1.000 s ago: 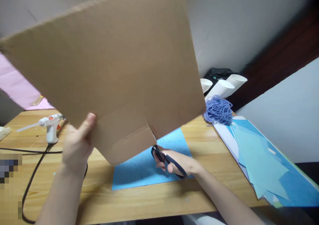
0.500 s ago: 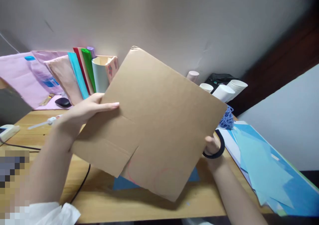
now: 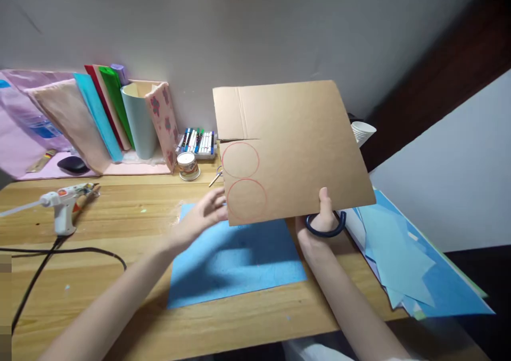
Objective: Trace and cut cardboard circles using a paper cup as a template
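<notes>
A brown cardboard sheet (image 3: 295, 142) is held up above the table, with a slit at its left side and two red circles drawn near its lower left edge. My right hand (image 3: 321, 217) grips the sheet's lower edge, thumb on the front face, the other fingers behind it. A dark scissors handle (image 3: 326, 233) loops out at that hand; the blades are hidden. At the sheet's lower left corner is my left hand (image 3: 205, 212), its fingers bent and partly apart, some tips at or behind the edge. Blue paper (image 3: 239, 265) lies flat below.
A white glue gun (image 3: 66, 206) with a black cable stands at left. Behind are a pink organizer (image 3: 162, 119), a marker box (image 3: 197, 142) and a small cup (image 3: 187, 166). Paper cups (image 3: 362, 131) show behind the sheet; blue sheets (image 3: 407, 254) lie at right.
The cardboard has turned, bringing the red circles to its left side. My left hand has let go of its former hold and moved to the circled edge. The view has shifted, showing more table.
</notes>
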The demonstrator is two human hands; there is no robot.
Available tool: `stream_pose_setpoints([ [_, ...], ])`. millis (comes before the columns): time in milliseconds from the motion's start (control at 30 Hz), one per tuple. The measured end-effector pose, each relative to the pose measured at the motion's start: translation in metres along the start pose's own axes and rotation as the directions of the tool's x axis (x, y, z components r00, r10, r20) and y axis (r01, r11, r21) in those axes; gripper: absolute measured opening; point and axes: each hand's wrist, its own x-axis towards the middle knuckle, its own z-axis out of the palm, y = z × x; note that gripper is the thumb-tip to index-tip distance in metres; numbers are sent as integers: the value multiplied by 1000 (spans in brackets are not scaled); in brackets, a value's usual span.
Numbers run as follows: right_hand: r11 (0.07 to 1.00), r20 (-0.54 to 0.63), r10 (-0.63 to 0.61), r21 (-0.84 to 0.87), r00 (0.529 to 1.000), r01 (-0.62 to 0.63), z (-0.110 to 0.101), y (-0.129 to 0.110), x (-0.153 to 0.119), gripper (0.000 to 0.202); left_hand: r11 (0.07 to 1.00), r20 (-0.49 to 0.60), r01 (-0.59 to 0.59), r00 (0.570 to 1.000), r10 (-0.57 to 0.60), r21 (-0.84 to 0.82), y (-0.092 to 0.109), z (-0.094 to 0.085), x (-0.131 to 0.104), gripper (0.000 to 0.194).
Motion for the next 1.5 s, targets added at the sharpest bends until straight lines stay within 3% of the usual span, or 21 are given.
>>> stream_pose_setpoints([
  [100, 997, -13, -49, -54, 999, 48, -2, 5, -7, 49, 999, -70, -50, 996, 51, 7, -19, 24, 6, 49],
  [233, 976, -20, -172, -138, 985, 168, -6, 4, -6, 38, 988, -139, -144, 981, 136, -53, -9, 29, 33, 43],
  [300, 980, 104, -115, -150, 988, 130, -8, 2, -6, 30, 977, -140, -202, 972, 191, -72, 0, 26, 45, 44],
  [367, 984, 294, 67, -178, 953, -14, -9, 3, -8, 44, 958, -166, -281, 949, 267, -63, 11, 23, 54, 44],
  [400, 972, 389, 177, -212, 904, -99, -10, 5, -11, 52, 944, -190, -327, 930, 314, -43, 17, 21, 57, 43],
  [467, 923, 537, 372, -301, 757, -240, -10, 10, -20, 64, 904, -248, -427, 873, 419, 22, 29, 16, 62, 41],
  [533, 856, 652, 516, -414, 555, -309, -12, 15, -30, 71, 858, -296, -505, 809, 508, 92, 39, 13, 65, 40],
  [600, 814, 724, 581, -520, 372, -260, -15, 19, -40, 70, 827, -328, -542, 763, 558, 147, 44, 11, 66, 40],
  [633, 804, 742, 594, -555, 310, -212, -18, 20, -44, 68, 823, -336, -544, 753, 566, 166, 43, 11, 66, 40],
  [700, 807, 765, 588, -578, 263, -123, -21, 21, -50, 68, 832, -337, -520, 761, 554, 194, 36, 13, 66, 40],
  [933, 823, 744, 557, -556, 369, -122, -20, 21, -41, 73, 898, -261, -402, 861, 437, 180, -3, 25, 68, 36],
  [1267, 804, 721, 559, -592, 410, -55, -24, 22, -33, 79, 911, -261, -399, 873, 411, 100, -11, 27, 78, 33],
  [1400, 755, 636, 616, -646, 464, -117, -25, 21, -37, 76, 914, -271, -395, 873, 405, 92, -14, 27, 79, 31],
  [1500, 708, 550, 643, -692, 533, -141, -23, 19, -43, 71, 916, -276, -394, 875, 398, 74, -14, 27, 78, 32],
])
